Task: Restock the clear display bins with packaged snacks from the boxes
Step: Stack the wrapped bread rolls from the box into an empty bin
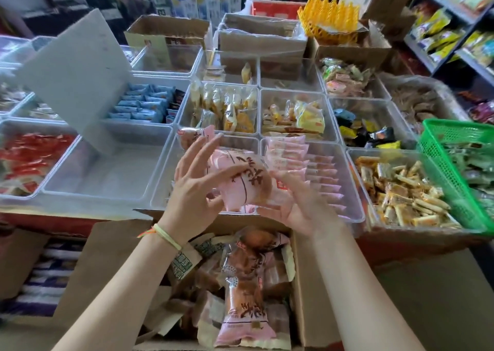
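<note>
Pink snack packet: a soft plastic wrapper with brown lettering and a round brown cake inside, held up in the air between both hands, above the near edge of the clear bins.
Left hand: it was on the packet's left side, fingers spread and nearly straight, the thumb pressing the wrapper's lower edge; a loose hold, not a clench.
Right hand: palm up beneath and to the right of the packet, fingers gently curved and cradling it; blurred, so I could not tell how firmly it held.
How it would handle: by my reckoning light and squashy, the film slick, the cake easy to crush. Best taken by the flat sides or the sealed ends, with little squeeze.
Target bin: the clear bin right under the hands looked mostly unfilled; a second pink packet showed behind the left fingers, whether held or resting I could not tell.
Neighbouring bin: just to the right, a neat row of pink packets standing on edge.
Cardboard box: open, nearest the person, below the forearms, still holding many of the same cakes in a jumble.
Further out: an empty clear bin to the left, a green basket at the right, shelves of snacks beyond.
</note>
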`<action>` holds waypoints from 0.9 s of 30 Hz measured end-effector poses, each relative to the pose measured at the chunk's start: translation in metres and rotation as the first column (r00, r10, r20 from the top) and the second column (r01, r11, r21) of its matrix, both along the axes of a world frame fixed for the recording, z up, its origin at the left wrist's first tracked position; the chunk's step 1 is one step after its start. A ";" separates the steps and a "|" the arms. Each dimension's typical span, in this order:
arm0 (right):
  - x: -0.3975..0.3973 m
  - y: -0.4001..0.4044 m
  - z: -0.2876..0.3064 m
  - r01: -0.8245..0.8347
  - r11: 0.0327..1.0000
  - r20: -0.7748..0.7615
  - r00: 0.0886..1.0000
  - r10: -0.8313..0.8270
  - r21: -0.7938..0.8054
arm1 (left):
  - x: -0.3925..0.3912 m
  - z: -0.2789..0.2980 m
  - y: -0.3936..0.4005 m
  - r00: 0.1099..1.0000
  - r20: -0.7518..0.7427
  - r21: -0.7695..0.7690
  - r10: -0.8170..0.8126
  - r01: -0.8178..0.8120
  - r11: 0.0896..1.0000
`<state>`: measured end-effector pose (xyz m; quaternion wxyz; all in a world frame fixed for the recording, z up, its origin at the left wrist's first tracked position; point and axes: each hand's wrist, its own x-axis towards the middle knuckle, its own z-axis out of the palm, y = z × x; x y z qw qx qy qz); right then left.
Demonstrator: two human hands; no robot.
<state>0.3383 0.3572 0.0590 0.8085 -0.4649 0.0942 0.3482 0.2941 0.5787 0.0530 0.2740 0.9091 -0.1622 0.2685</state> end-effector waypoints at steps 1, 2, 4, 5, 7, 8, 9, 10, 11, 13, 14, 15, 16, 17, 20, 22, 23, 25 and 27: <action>-0.001 0.008 0.000 0.042 0.999 0.010 0.999 -0.043 0.004 | -0.001 -0.002 0.006 0.999 -0.015 -0.038 0.029 -0.030 0.999; -0.002 0.015 -0.001 0.079 0.997 0.042 0.996 -0.080 0.011 | -0.003 -0.001 0.012 0.996 -0.054 -0.124 0.072 -0.078 0.989; -0.003 0.028 -0.004 0.123 0.992 0.132 0.984 -0.120 -0.014 | -0.004 0.004 0.031 0.970 -0.239 -0.511 0.050 -0.169 0.843; -0.004 0.036 -0.003 0.138 0.990 0.181 0.975 -0.130 -0.033 | -0.005 0.011 0.038 0.942 -0.330 -0.725 -0.060 -0.213 0.655; -0.005 0.051 -0.002 0.193 0.980 0.243 0.954 -0.174 -0.055 | -0.004 0.015 0.055 0.867 -0.409 -0.892 -0.286 -0.313 0.325; -0.006 0.059 0.000 0.209 0.976 0.271 0.944 -0.185 -0.059 | -0.002 0.014 0.063 0.837 -0.427 -0.895 -0.342 -0.339 0.289; -0.008 0.068 0.001 0.216 0.974 0.294 0.938 -0.186 -0.071 | 0.000 0.011 0.070 0.817 -0.434 -0.896 -0.380 -0.348 0.276; -0.008 0.077 0.001 0.216 0.973 0.313 0.932 -0.181 -0.082 | 0.001 0.009 0.077 0.808 -0.433 -0.896 -0.399 -0.340 0.285; -0.008 0.085 0.001 0.214 0.972 0.328 0.929 -0.172 -0.096 | 0.003 0.006 0.083 0.804 -0.433 -0.897 -0.408 -0.338 0.286; -0.008 0.102 0.003 0.189 0.973 0.350 0.927 -0.133 -0.132 | 0.007 -0.001 0.097 0.782 -0.426 -0.902 -0.455 -0.327 0.283; -0.006 0.109 0.002 0.162 0.976 0.357 0.929 -0.101 -0.144 | 0.009 -0.004 0.103 0.764 -0.425 -0.902 -0.485 -0.316 0.293; -0.004 0.115 0.002 0.136 0.980 0.360 0.930 -0.075 -0.148 | 0.011 -0.008 0.107 0.752 -0.433 -0.899 -0.498 -0.315 0.306; -0.002 0.122 0.003 0.124 0.982 0.353 0.933 -0.068 -0.140 | 0.014 -0.011 0.111 0.752 -0.429 -0.901 -0.501 -0.323 0.289; 0.001 0.129 0.002 0.134 0.984 0.337 0.938 -0.088 -0.117 | 0.019 -0.016 0.115 0.759 -0.420 -0.908 -0.498 -0.342 0.243; 0.008 0.154 -0.013 0.227 0.974 0.196 0.956 -0.217 -0.028 | 0.037 -0.031 0.127 0.800 -0.346 -0.924 -0.491 -0.382 0.028; 0.008 0.179 -0.022 0.166 0.985 0.133 0.979 -0.157 -0.056 | 0.048 -0.036 0.130 0.795 -0.325 -0.926 -0.512 -0.378 0.001; 0.009 0.192 -0.026 0.128 0.989 0.128 0.985 -0.119 -0.070 | 0.051 -0.037 0.131 0.781 -0.345 -0.923 -0.521 -0.383 0.036; 0.018 0.209 -0.031 0.128 0.987 0.115 0.987 -0.116 -0.100 | 0.058 -0.041 0.135 0.750 -0.425 -0.897 -0.507 -0.424 0.124; 0.033 0.215 -0.030 0.207 0.940 0.242 0.960 -0.142 -0.270 | 0.066 -0.050 0.150 0.738 -0.566 -0.825 -0.368 -0.499 0.266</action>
